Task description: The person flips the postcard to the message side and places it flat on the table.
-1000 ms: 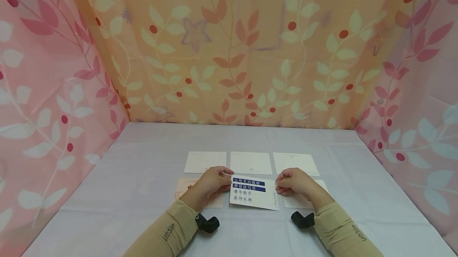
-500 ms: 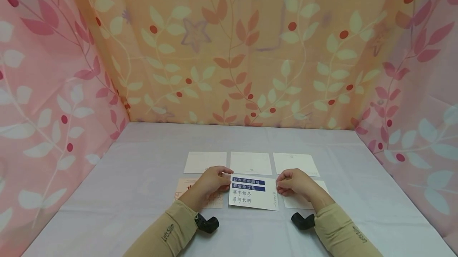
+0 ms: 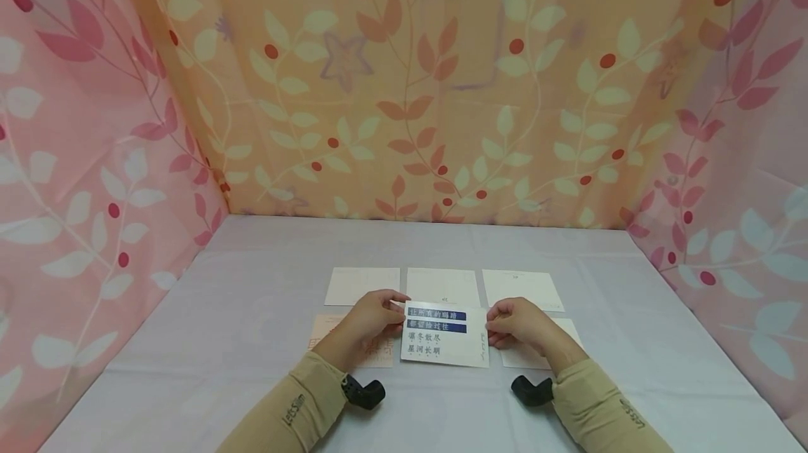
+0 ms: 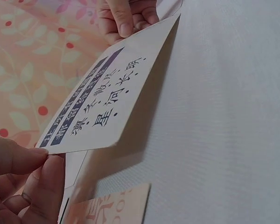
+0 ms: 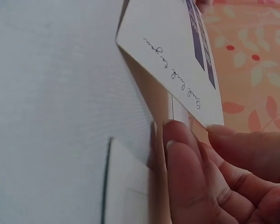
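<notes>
A white card (image 3: 445, 344) with dark blue bands and printed characters stands tilted at the middle of the table, its upper edge raised. My left hand (image 3: 372, 320) pinches its upper left corner between thumb and fingers, also seen on the card (image 4: 102, 98) in the left wrist view. My right hand (image 3: 520, 323) pinches the upper right corner. In the right wrist view, the thumb lies on the front of that corner and the fingers (image 5: 186, 172) are behind. Handwriting runs along the card's right side. Its lower edge is near or on the cloth; contact cannot be told.
A row of three pale cards lies behind, at left (image 3: 362, 283), middle (image 3: 442, 285) and right (image 3: 520, 288). An orange-printed card (image 3: 325, 330) lies partly under my left hand, and a white card (image 3: 524, 358) partly under my right. Patterned cloth walls (image 3: 404, 88) surround the white table (image 3: 221, 341).
The held card has shifted slightly left and its upper edge has risen a little, covering more of the middle card behind. The left hand has moved slightly up; the right has barely moved.
</notes>
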The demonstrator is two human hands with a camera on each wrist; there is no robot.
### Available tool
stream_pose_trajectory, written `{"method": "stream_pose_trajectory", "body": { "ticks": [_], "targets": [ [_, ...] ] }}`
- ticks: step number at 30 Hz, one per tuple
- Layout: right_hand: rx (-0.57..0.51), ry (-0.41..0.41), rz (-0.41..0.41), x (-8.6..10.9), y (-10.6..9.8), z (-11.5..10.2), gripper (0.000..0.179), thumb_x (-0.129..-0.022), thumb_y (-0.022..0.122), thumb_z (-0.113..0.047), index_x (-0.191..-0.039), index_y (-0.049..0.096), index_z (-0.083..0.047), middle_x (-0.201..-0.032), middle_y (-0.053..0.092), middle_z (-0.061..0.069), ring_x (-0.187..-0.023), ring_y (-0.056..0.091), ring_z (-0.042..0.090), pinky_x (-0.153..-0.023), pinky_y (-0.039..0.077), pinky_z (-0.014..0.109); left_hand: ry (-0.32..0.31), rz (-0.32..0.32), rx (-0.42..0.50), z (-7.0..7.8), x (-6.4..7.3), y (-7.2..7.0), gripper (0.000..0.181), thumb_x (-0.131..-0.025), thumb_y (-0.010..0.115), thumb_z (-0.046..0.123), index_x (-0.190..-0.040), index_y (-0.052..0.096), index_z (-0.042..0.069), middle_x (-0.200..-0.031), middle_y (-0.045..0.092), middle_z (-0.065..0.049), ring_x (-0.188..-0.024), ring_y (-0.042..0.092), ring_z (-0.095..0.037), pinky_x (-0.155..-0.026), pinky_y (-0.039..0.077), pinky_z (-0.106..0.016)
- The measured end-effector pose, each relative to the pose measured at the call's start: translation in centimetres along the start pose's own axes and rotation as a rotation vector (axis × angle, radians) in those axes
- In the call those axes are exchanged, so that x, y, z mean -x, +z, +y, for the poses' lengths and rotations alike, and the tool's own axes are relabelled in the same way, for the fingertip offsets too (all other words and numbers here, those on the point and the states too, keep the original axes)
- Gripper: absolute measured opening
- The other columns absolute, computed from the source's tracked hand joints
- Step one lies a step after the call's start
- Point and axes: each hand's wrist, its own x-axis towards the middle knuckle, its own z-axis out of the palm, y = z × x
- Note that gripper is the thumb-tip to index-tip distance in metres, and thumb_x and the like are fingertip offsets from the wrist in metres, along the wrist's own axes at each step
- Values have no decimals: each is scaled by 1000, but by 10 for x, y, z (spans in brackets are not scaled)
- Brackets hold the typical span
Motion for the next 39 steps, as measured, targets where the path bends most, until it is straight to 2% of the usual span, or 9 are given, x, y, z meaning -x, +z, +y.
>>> {"method": "stream_pose_trajectory", "body": {
  "ticks": [7,19,26,34,39],
  "targets": [
    [-2,-14,-39,-1,2,0,11,-82,64,-3,-88,58,4,-67,63,8,-57,61,16,-58,54,31,4,30,-15,3,0,-2,29,-84,60,3,-112,61,12,-94,58,-12,-76,61,-19,-67,53,-27],
    [-1,-44,-60,-2,2,0,10,-82,65,-4,-82,56,2,-68,63,8,-57,62,16,-56,54,30,8,47,-11,9,1,-3,25,-85,59,3,-110,59,7,-94,60,-9,-74,61,-18,-69,53,-30],
    [12,-45,-28,-1,2,-3,11,-82,66,-4,-80,56,1,-69,63,8,-58,61,17,-57,54,31,-11,49,-4,9,1,-3,16,-84,62,8,-100,61,9,-93,63,-8,-75,61,-20,-69,53,-31],
    [16,-32,29,-4,2,-5,9,-83,65,-5,-81,58,1,-71,64,9,-60,62,18,-58,54,32,4,32,-32,8,2,-4,14,-84,62,6,-98,62,7,-89,64,-8,-72,61,-19,-67,53,-28],
    [24,-29,44,-6,3,-5,9,-83,65,-6,-81,59,0,-71,64,8,-60,61,18,-58,54,31,-19,31,-12,7,4,-5,12,-84,63,7,-96,63,8,-91,65,-8,-74,61,-20,-68,53,-27]
  ]
}}
